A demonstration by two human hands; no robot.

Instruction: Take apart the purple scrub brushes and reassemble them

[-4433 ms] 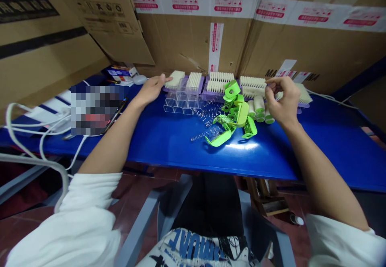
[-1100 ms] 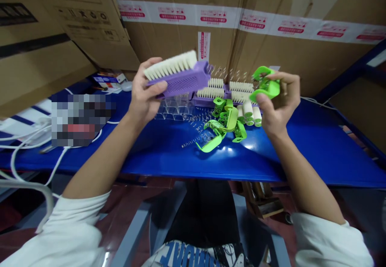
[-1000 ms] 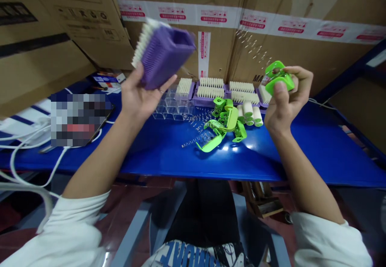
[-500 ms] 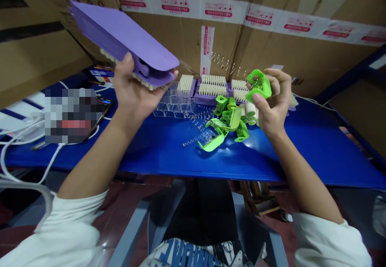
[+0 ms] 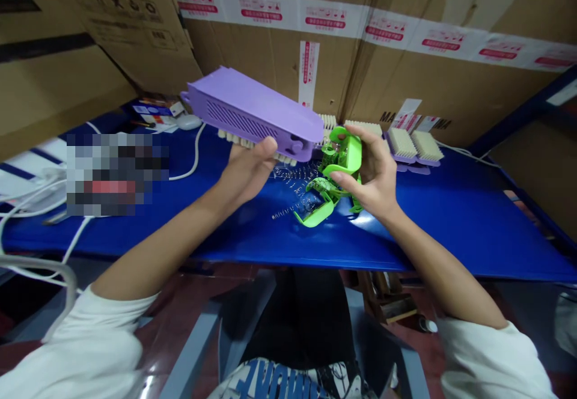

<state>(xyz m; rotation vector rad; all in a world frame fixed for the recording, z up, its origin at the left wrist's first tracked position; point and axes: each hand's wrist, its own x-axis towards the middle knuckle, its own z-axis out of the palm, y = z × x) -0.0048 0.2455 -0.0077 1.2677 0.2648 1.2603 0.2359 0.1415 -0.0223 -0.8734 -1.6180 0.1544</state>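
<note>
Centrally, held a long purple plastic scrubbing brush with pale bristles (image 5: pixel 252 113) in the left hand (image 5: pixel 246 170), fingers curled up under the bristle side and thumb pressed against the near wall. Held it above the middle of the blue table (image 5: pixel 451 207), clear of the surface, bristles down and flat back up, far end tilted higher toward the table's left rear corner. Pinched a bright green curved plastic handle piece (image 5: pixel 345 152) in the right hand (image 5: pixel 372 173), thumb beneath and fingers wrapped over the top, closed firmly on it. Had that piece just beside the brush's near end, close to a small round boss (image 5: pixel 295 145) there; touching or apart could not be told.

Judged as the mating step: green piece offered up to the brush end. Judged to call next for lining the piece's opening up with the boss, with the brush steadied, then a square push.

Showed a slotted vent grille along the brush's side wall, a smooth unmarked back, and short cream tufts in a row below.

Lay under the hands, near the table's middle: a heap of further green plastic pieces (image 5: pixel 315 208) and loose metal coil springs (image 5: pixel 288 176). Stood along the rear edge, to the right: more purple-based brushes, bristles up (image 5: pixel 412 143). Backed by taped cardboard cartons (image 5: pixel 270 56).
</note>
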